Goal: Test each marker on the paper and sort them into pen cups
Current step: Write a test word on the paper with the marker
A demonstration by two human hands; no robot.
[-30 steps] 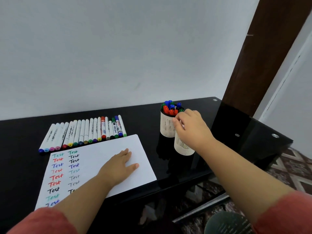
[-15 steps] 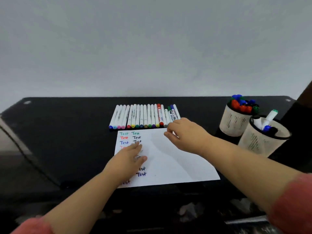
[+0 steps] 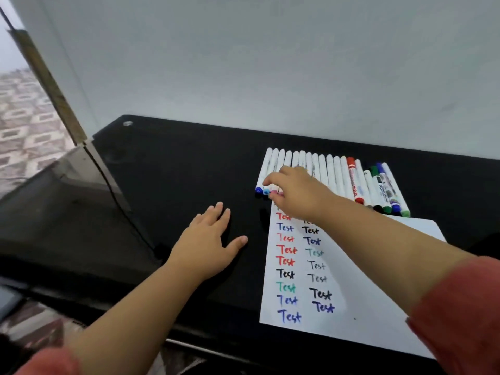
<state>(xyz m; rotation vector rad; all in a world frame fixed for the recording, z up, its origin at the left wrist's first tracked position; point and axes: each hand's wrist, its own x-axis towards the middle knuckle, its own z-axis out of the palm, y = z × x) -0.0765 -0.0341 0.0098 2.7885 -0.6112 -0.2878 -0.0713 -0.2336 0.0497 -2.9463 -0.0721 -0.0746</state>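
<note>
At lower centre of the frame, on the glossy black table (image 3: 176,163), I see my left hand (image 3: 208,244) lying flat with fingers straight and spread, holding nothing. Right of it lies the white sheet of paper (image 3: 365,301) with rows of coloured "Test" marks. At centre right my right hand (image 3: 297,193) reaches over the row of white-barrelled markers (image 3: 335,174) above the paper — fingertips at the leftmost caps, fingers bent, though I cannot tell whether they grip one.
</note>
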